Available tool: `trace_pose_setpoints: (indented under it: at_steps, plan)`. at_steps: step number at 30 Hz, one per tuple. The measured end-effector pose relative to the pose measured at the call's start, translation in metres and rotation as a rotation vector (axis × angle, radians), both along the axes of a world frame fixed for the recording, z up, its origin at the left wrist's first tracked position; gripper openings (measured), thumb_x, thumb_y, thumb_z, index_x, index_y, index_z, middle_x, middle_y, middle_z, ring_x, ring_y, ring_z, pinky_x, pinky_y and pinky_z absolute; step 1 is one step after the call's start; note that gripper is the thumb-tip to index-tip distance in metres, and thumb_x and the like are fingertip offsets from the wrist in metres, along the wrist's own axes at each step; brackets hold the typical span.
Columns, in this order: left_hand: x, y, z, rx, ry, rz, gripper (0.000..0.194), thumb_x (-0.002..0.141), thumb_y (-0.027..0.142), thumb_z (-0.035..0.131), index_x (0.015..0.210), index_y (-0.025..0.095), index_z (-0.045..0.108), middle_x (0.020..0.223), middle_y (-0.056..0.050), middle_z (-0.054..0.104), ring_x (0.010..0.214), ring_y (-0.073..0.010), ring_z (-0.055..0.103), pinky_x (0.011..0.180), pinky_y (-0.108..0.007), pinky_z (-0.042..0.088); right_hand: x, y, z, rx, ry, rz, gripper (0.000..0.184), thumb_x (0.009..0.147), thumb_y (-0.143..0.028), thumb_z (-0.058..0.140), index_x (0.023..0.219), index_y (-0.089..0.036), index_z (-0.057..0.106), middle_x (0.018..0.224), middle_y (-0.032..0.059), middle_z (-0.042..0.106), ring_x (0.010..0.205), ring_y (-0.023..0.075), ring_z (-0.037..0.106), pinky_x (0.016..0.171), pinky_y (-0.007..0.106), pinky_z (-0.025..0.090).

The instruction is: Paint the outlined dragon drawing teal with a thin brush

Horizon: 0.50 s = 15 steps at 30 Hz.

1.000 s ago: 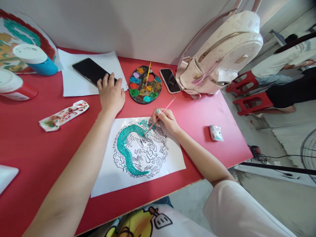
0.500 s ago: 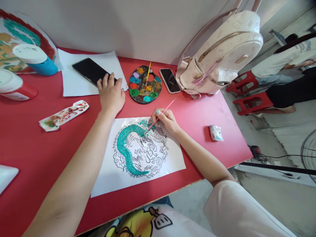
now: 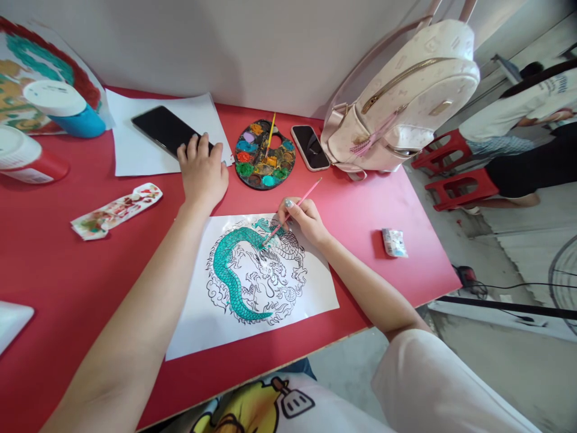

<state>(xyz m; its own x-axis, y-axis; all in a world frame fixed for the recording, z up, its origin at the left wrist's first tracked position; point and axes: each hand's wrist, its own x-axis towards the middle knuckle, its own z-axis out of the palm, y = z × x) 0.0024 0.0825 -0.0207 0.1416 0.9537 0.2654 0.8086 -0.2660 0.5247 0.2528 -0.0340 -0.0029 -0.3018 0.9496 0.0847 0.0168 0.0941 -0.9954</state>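
My right hand (image 3: 304,219) pinches a pink paintbrush (image 3: 309,190), its tip on a line drawing of a dragon (image 3: 234,276) on white paper (image 3: 189,331). Teal paint covers much of the dragon's body; the head and surrounding flames are bare outlines. Fingers spread, my left hand (image 3: 202,168) lies at the lower end of a black phone (image 3: 164,129), which rests on blank white sheets (image 3: 124,156). Just beyond the drawing is a dark palette (image 3: 246,177) with several colours of paint and a yellow-handled brush (image 3: 271,132) lying across it.
A smaller phone (image 3: 311,147) and a pale pink backpack (image 3: 415,90) stand by the wall. Paint bottles, one blue (image 3: 81,120), one red (image 3: 49,165), are at left near a paint-stained white strip (image 3: 117,210). A small packet (image 3: 394,243) lies right. People sit on red stools (image 3: 464,189) beyond.
The brush tip has shifted very slightly at the teal edge, along with my right fingers. My left hand and the other things look the same.
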Motion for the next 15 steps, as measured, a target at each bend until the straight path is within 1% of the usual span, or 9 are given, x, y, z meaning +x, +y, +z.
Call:
trace_pose_setpoints:
  at_steps: [4, 6, 10, 15]
  plan:
    - [0.0034, -0.0011, -0.0003, 0.031, -0.005, 0.032, 0.052, 0.107, 0.034, 0.056, 0.157, 0.039, 0.071, 0.183, -0.006, 0.060, 0.178, -0.0434, 0.040, 0.148, -0.077, 0.022, 0.0004, 0.0001, -0.0007, 0.014, 0.009, 0.029, 0.075, 0.103, -0.091, 0.067, 0.071, -0.023, 0.068, 0.057, -0.0024, 0.058, 0.056, 0.0142, 0.051, 0.062, 0.031, 0.052]
    - [0.0051, -0.0023, 0.0007, 0.055, -0.014, 0.041, 0.053, 0.106, 0.032, 0.057, 0.157, 0.039, 0.071, 0.179, -0.007, 0.064, 0.176, -0.0439, 0.043, 0.147, -0.079, 0.024, 0.0003, 0.0001, -0.0012, 0.015, 0.001, 0.011, 0.075, 0.104, -0.091, 0.066, 0.071, -0.023, 0.068, 0.057, -0.0026, 0.057, 0.055, 0.0140, 0.050, 0.061, 0.031, 0.051]
    - [0.0057, -0.0034, 0.0020, 0.064, -0.002, 0.041, 0.050, 0.106, 0.036, 0.059, 0.155, 0.041, 0.071, 0.173, -0.007, 0.070, 0.174, -0.0439, 0.045, 0.146, -0.078, 0.027, -0.0001, 0.0002, -0.0012, 0.013, -0.025, 0.026, 0.077, 0.103, -0.093, 0.065, 0.071, -0.023, 0.067, 0.059, -0.0015, 0.058, 0.058, 0.0148, 0.052, 0.065, 0.031, 0.055]
    - [0.0042, -0.0027, 0.0008, 0.064, 0.004, 0.033, 0.047, 0.107, 0.040, 0.059, 0.152, 0.040, 0.071, 0.174, -0.008, 0.068, 0.175, -0.0440, 0.044, 0.146, -0.078, 0.026, 0.0006, 0.0003, -0.0006, 0.009, -0.033, 0.009, 0.076, 0.103, -0.093, 0.064, 0.071, -0.024, 0.066, 0.058, -0.0021, 0.056, 0.057, 0.0149, 0.051, 0.061, 0.031, 0.053]
